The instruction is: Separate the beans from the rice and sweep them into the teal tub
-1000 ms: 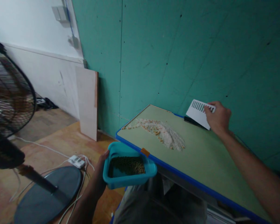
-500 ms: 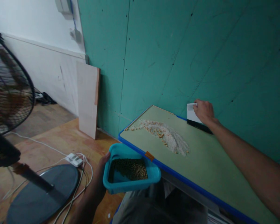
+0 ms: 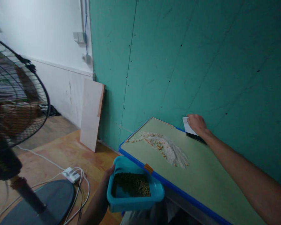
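Note:
My left hand (image 3: 103, 190) grips the left side of a turquoise plastic tub (image 3: 135, 204), held just below the table's near left edge. Inside the tub lie dark green beans (image 3: 124, 181) and pale yellow beans (image 3: 142, 187). On the pale green tabletop (image 3: 201, 175) a streak of white, rice-like grains (image 3: 173, 153) is spread, with yellow beans (image 3: 159, 146) scattered through it. At the far edge, against the wall, my right hand (image 3: 196, 123) is closed on a flat white tool with a black lower edge (image 3: 188, 125). Its exact kind is unclear.
An orange clip or tape piece (image 3: 148, 168) sits on the table's blue rim. A green wall (image 3: 164, 62) rises behind it. On the left stand a fan (image 3: 16, 103), a power strip (image 3: 71, 175) with loose cables, and a leaning white board (image 3: 91, 115).
The view has tilted up and turned slightly left, so the table and tub appear lower. The tool's white face leans a little more. Both hands keep their holds; the grain streak looks unchanged.

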Demonstrator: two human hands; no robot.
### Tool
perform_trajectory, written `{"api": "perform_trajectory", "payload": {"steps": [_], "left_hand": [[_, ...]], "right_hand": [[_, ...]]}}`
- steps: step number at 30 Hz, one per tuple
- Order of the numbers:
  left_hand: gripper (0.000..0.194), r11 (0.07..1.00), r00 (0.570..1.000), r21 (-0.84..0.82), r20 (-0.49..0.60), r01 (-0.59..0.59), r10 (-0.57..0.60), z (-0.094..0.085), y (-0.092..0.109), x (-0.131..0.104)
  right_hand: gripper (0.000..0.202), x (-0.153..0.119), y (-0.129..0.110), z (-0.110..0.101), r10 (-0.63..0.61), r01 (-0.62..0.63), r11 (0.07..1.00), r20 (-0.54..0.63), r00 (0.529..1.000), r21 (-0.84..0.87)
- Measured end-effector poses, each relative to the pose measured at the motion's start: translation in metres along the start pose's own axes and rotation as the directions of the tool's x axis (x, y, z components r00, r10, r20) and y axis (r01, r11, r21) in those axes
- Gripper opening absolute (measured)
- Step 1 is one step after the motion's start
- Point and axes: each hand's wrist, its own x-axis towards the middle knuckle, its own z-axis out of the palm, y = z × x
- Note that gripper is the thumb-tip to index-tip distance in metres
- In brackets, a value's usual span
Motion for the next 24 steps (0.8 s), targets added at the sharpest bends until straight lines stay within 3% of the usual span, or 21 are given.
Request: {"api": "perform_trajectory", "payload": {"steps": [3, 8, 17, 24], "left_hand": [[0.056, 1.0, 1.0, -0.005, -0.006, 0.022, -0.022, -0.006, -0.004, 0.004], [0.058, 0.998, 0.998, -0.026, 0.029, -0.054, 0.055, -0.014, -0.009, 0.007], [0.053, 0.999, 0.998, -0.017, 0.051, 0.049, -0.048, 0.006, -0.001, -0.005], [0.053, 0.998, 0.996, -0.028, 0.069, 0.056, -0.054, 0.003, -0.005, -0.004]], "right_hand": [[0.035, 0.004, -0.008, -0.002, -0.003, 0.003, 1.0, 0.013, 1.0, 0.002], [0.033, 0.01, -0.011, 0.001, -0.006, 0.006, 1.0, 0.008, 1.0, 0.021], [0.037, 0.014, 0.007, 0.001, 0.035, -0.024, 0.994, -0.108, 0.994, 0.107], [0.032, 0.012, 0.009, 0.009, 0.037, -0.014, 0.984, -0.125, 0.991, 0.18]]}}
